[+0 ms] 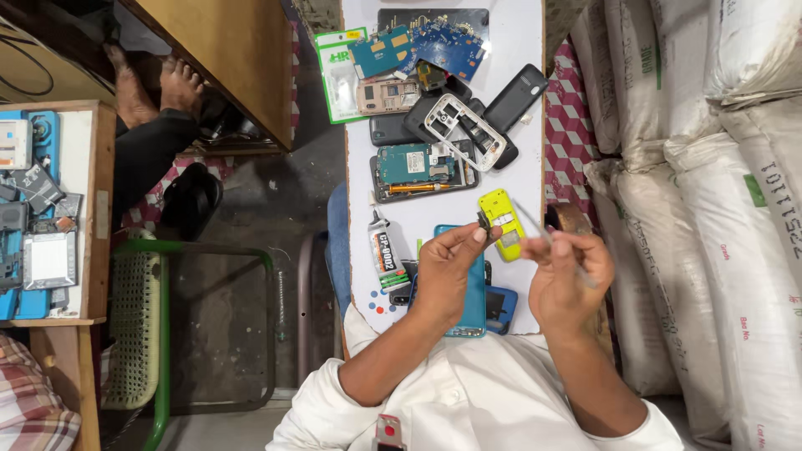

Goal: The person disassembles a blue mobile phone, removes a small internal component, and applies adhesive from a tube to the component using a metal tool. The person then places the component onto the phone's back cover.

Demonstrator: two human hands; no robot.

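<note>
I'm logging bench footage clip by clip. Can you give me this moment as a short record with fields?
Surface: narrow white worktop
Left hand: pinches a small dark part at its fingertips
Right hand: holds thin metal tweezers pointed toward that part
Below the hands: yellow phone body, blue phone case
Beside the left hand: small white glue tube
Far end: opened phones and blue circuit boards
Right side: stacked white sacks

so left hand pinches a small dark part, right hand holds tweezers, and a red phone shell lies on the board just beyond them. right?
Not quite: the phone shell is yellow, not red, as the head view shows. The rest holds: the left hand pinches a small dark part, and the right hand holds thin tweezers, over the white board.
</note>
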